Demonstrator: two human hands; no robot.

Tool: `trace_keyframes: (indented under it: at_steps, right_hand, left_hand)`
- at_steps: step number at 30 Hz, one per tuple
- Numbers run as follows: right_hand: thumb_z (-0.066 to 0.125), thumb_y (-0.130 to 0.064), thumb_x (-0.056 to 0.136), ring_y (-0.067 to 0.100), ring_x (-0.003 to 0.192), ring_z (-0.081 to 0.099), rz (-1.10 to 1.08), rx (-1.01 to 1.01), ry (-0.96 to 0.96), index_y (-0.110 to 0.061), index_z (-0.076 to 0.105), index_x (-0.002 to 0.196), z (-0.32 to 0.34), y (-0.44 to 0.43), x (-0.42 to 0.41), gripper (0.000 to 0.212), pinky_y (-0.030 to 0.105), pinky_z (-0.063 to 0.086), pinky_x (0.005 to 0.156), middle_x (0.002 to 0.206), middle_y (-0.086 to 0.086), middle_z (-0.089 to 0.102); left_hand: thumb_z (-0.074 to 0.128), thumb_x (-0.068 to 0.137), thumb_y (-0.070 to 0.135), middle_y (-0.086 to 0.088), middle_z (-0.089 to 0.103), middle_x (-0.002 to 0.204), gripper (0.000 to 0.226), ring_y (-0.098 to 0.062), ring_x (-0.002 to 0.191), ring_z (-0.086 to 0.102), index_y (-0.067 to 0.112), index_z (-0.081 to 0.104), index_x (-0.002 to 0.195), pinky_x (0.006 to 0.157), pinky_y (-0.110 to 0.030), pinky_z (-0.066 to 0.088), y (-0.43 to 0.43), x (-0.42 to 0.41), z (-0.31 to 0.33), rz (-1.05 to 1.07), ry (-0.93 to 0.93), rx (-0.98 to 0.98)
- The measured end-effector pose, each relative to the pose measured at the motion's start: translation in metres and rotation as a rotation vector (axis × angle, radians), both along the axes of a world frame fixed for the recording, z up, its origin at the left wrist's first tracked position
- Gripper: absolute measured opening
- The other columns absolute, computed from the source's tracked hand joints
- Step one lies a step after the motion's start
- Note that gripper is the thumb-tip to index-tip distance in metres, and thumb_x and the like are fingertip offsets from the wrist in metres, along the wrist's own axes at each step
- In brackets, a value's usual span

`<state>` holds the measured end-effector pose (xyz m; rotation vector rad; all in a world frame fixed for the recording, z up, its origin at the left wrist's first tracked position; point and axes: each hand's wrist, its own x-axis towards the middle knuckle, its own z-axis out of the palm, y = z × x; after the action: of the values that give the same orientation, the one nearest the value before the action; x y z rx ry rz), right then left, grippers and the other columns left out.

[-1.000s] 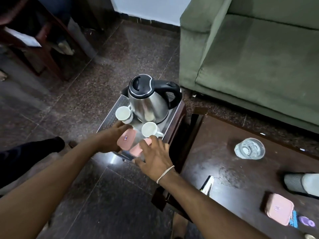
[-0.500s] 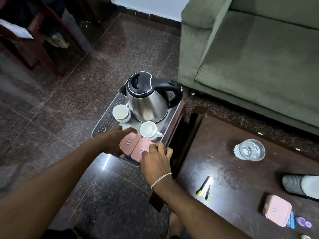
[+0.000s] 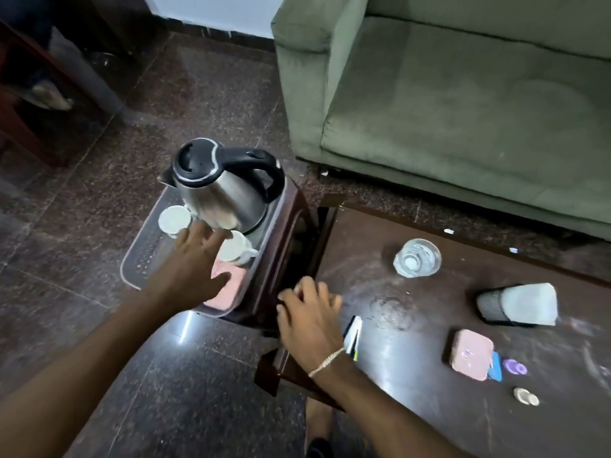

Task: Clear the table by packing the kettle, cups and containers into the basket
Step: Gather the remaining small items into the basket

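Note:
A steel kettle [image 3: 222,190] with a black lid and handle stands in the grey perforated basket [image 3: 139,259] on a dark stool. Two white cups [image 3: 174,219] [image 3: 235,249] sit in front of it, and pink containers [image 3: 228,289] lie at the basket's near end. My left hand [image 3: 195,259] hovers open over the basket, fingers spread between the cups, covering part of the pink containers. My right hand [image 3: 310,312] is over the table's left edge, fingers loosely curled, holding nothing. Another pink container [image 3: 471,353] lies on the dark table [image 3: 413,391].
On the table are a clear glass [image 3: 417,257], a black mesh holder with a white object lying on its side [image 3: 517,304], pens [image 3: 353,333], and small blue, purple and white items [image 3: 514,366]. A green sofa [image 3: 463,104] stands behind. My foot [image 3: 319,424] is on the floor.
My right hand left the pink containers in the basket and moved right to the table edge. My left hand lifted off the containers and spread above them. The view shifted right.

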<state>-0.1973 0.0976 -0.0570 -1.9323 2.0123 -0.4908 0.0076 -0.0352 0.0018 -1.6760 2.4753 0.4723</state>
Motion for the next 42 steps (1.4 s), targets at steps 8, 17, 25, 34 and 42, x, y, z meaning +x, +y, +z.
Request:
trace_keyframes:
  at_steps: [8, 17, 25, 34, 42]
  right_hand:
    - [0.072, -0.031, 0.083, 0.032, 0.092, 0.06, -0.191, 0.231, 0.149, -0.024, 0.07, 0.097, -0.022, 0.102, -0.169, 0.016, 0.044, 0.047, 0.071, 0.105, 0.003, 0.063]
    - [0.074, -0.014, 0.08, 0.042, 0.1, 0.063, -0.41, 0.463, 0.167, -0.006, 0.071, 0.109, -0.05, 0.181, -0.289, 0.03, 0.05, 0.051, 0.079, 0.109, 0.016, 0.065]
    - [0.057, -0.031, 0.097, 0.041, 0.103, 0.068, -0.65, 0.649, -0.003, -0.006, 0.052, 0.117, -0.085, 0.194, -0.326, 0.033, 0.041, 0.052, 0.084, 0.115, 0.017, 0.068]
    - [0.055, -0.044, 0.095, 0.041, 0.101, 0.067, -0.724, 0.657, -0.048, -0.01, 0.065, 0.108, -0.104, 0.184, -0.325, 0.037, 0.042, 0.055, 0.087, 0.111, 0.016, 0.065]
    - [0.074, -0.047, 0.082, 0.028, 0.059, 0.055, -0.699, 0.46, -0.27, -0.015, 0.049, 0.062, -0.051, 0.147, -0.255, 0.046, 0.032, 0.029, 0.055, 0.052, -0.002, 0.052]
  left_hand:
    - [0.076, 0.084, 0.044, -0.006, 0.048, 0.125, 0.067, -0.031, 0.114, 0.056, 0.016, 0.053, 0.141, 0.102, -0.043, 0.048, 0.081, -0.158, -0.035, -0.281, 0.266, 0.211]
    - [0.08, 0.082, 0.044, -0.004, 0.033, 0.145, 0.094, -0.032, 0.129, 0.047, 0.019, 0.028, 0.156, 0.111, -0.046, 0.045, 0.175, -0.33, -0.114, -0.491, 0.124, 0.304]
    - [0.089, 0.075, 0.032, 0.002, 0.011, 0.171, 0.122, -0.031, 0.145, 0.033, 0.022, 0.007, 0.164, 0.111, -0.054, 0.04, 0.206, -0.415, -0.15, -0.662, -0.044, 0.34]
    - [0.083, 0.074, 0.025, -0.001, 0.034, 0.148, 0.106, -0.029, 0.129, 0.039, 0.017, 0.019, 0.159, 0.099, -0.048, 0.049, 0.208, -0.405, -0.162, -0.641, 0.013, 0.301]
    - [0.083, 0.074, 0.036, -0.002, 0.03, 0.157, 0.114, -0.025, 0.128, 0.036, 0.016, 0.016, 0.163, 0.111, -0.035, 0.035, 0.142, -0.278, -0.092, -0.504, 0.208, 0.195]
